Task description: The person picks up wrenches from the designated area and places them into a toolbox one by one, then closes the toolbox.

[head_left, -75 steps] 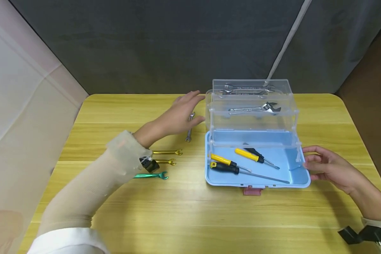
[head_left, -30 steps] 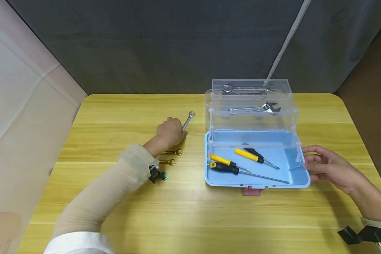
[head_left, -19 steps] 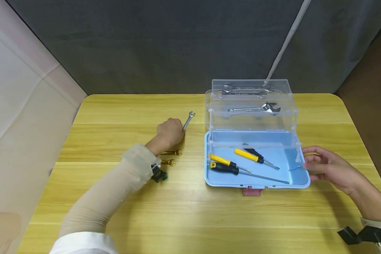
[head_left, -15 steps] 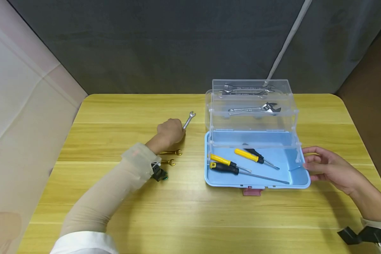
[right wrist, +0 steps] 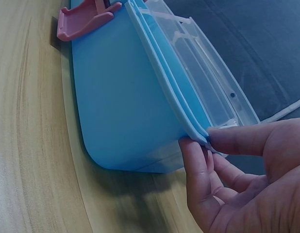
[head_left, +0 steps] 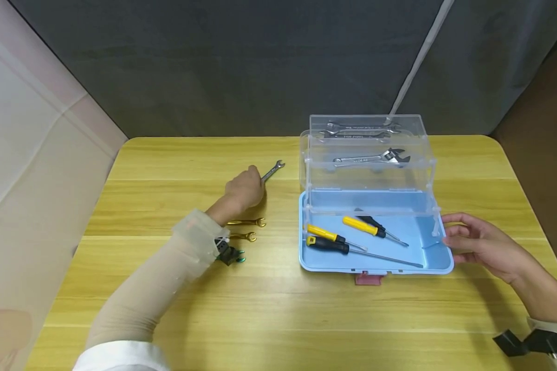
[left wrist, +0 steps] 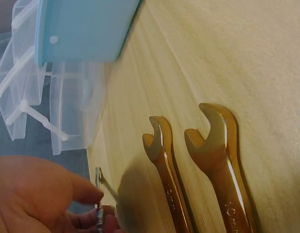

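My left hand [head_left: 247,186] pinches a small silver open-end wrench [head_left: 273,170] between thumb and fingers, and its far end slants away to the right. The hand covers the near part of the wrench. Below that hand in the head view lie two gold wrenches [head_left: 248,237], close by in the left wrist view, and a mostly hidden green wrench [head_left: 241,256]. My right hand [head_left: 485,245] pinches the right rim of a light blue toolbox [right wrist: 130,97], thumb on the inner side and fingers outside. Several screwdrivers [head_left: 364,226] with yellow or black handles lie in the box.
Raised clear trays [head_left: 369,180] stand over the back of the toolbox, holding silver wrenches [head_left: 362,128] and an adjustable wrench [head_left: 373,157]. A pink latch [head_left: 369,279] sticks out at the box's front. A dark curtain [head_left: 260,67] hangs behind the wooden table [head_left: 278,319].
My left hand came from beside the trays back to the left and took hold of the silver wrench, which has turned and shifted slightly left. The right hand stays at the toolbox rim.
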Action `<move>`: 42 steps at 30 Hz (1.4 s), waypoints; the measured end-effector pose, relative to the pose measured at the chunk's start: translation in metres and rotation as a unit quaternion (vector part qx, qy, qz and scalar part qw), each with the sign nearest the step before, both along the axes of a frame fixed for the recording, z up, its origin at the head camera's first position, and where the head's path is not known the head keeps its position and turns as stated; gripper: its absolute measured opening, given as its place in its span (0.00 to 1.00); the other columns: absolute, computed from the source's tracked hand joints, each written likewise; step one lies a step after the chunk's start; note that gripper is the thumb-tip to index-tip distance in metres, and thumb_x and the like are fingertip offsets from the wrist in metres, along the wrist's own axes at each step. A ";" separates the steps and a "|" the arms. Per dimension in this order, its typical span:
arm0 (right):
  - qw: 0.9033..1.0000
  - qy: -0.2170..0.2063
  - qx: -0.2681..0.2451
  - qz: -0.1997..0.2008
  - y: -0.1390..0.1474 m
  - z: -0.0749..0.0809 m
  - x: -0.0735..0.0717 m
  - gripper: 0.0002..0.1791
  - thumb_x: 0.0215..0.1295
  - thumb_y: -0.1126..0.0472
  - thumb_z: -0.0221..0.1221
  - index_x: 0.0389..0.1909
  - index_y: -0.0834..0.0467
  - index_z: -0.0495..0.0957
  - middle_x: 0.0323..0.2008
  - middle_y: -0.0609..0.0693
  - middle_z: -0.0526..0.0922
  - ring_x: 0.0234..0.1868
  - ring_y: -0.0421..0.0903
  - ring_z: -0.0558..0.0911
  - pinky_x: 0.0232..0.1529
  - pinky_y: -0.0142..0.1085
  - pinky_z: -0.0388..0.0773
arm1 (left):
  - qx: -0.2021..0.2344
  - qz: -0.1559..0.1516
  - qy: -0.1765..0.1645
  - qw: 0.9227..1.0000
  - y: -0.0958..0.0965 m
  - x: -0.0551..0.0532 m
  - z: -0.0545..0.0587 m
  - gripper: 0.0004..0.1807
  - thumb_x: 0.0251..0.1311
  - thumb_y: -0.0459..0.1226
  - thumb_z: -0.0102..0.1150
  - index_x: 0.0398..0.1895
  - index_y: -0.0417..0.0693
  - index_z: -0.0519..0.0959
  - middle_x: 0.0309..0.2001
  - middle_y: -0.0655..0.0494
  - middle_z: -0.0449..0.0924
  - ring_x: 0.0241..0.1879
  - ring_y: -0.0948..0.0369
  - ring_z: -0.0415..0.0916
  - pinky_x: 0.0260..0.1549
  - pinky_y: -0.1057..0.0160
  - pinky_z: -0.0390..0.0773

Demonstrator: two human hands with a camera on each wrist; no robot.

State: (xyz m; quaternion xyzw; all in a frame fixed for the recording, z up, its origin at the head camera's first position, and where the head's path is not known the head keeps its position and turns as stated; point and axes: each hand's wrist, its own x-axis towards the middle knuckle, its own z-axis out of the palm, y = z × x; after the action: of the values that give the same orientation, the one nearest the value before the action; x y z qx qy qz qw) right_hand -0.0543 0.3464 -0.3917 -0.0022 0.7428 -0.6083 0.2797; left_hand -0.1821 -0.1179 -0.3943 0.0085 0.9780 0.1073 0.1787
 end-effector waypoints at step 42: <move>1.000 0.000 -0.007 -0.004 -0.001 0.001 0.001 0.20 0.65 0.72 0.52 0.54 0.49 0.68 0.39 0.47 0.80 0.38 0.45 0.81 0.34 0.41 0.79 | 0.395 0.063 0.062 0.915 -0.030 -0.008 0.002 0.16 0.72 0.35 0.39 0.55 0.37 0.73 0.41 0.37 0.73 0.37 0.48 0.73 0.29 0.64 0.73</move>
State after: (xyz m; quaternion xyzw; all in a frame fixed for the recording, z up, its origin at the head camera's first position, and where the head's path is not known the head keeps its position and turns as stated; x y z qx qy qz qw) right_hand -0.0537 0.3451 -0.3904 -0.0015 0.7387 -0.6144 0.2771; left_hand -0.1902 -0.1482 -0.3919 0.0232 0.8637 0.4948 0.0926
